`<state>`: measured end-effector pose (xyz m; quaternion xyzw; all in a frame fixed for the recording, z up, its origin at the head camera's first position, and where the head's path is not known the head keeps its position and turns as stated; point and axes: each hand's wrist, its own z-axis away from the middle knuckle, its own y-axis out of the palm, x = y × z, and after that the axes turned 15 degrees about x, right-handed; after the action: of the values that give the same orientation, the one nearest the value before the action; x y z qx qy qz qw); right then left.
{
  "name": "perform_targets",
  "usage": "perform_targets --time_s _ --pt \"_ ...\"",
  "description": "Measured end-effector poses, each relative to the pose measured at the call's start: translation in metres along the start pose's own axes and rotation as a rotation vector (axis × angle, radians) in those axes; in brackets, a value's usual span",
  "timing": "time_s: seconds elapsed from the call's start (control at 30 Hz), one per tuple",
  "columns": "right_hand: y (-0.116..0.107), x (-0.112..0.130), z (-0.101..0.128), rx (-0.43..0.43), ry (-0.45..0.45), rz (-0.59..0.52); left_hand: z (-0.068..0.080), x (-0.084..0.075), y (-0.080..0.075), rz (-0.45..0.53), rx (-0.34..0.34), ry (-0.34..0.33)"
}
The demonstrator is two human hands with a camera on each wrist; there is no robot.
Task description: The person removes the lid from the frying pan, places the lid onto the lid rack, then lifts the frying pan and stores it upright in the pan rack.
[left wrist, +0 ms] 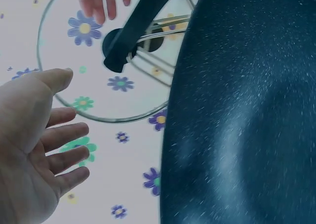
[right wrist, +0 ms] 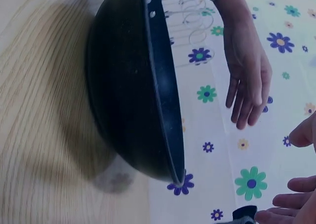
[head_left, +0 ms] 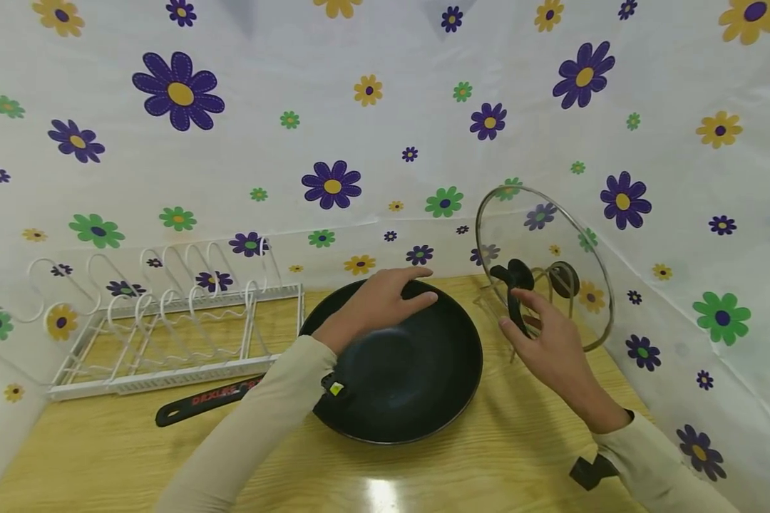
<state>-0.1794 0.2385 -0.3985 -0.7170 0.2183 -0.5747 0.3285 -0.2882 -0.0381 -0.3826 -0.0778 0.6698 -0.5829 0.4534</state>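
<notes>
A black wok [head_left: 394,370] sits on the wooden table with its long handle [head_left: 208,402] pointing left. My left hand [head_left: 385,303] hovers over the wok's far side, fingers extended and holding nothing. To the right, a clear glass lid [head_left: 555,235] with a metal rim stands upright in a wire stand [left wrist: 155,70]. Its black arched handle [head_left: 515,303] faces the wok. Close beside that handle is my right hand [head_left: 552,349], with fingers spread and nothing gripped. In the right wrist view, the wok's dark outer side [right wrist: 126,80] shows left of my two hands.
A white wire dish rack [head_left: 186,335] stands at the back left, behind the wok's handle. Flower-printed white sheeting [head_left: 385,142] encloses the table [head_left: 507,456] at the back and sides.
</notes>
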Motion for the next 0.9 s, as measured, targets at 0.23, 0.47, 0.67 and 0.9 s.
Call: perform_targets --time_s 0.23,0.47,0.67,0.9 --pt "0.005 0.007 -0.002 0.023 -0.081 -0.034 0.051 0.007 -0.014 -0.082 -0.038 -0.008" --pt "0.012 0.011 -0.003 0.092 -0.091 -0.138 0.101 0.020 -0.014 -0.146 -0.089 -0.107" --pt "0.020 0.011 -0.006 0.136 -0.111 -0.213 0.144 0.035 -0.013 -0.184 -0.116 -0.162" --pt "0.031 0.008 -0.008 0.182 -0.044 -0.219 0.192 0.060 -0.008 -0.214 -0.203 -0.158"
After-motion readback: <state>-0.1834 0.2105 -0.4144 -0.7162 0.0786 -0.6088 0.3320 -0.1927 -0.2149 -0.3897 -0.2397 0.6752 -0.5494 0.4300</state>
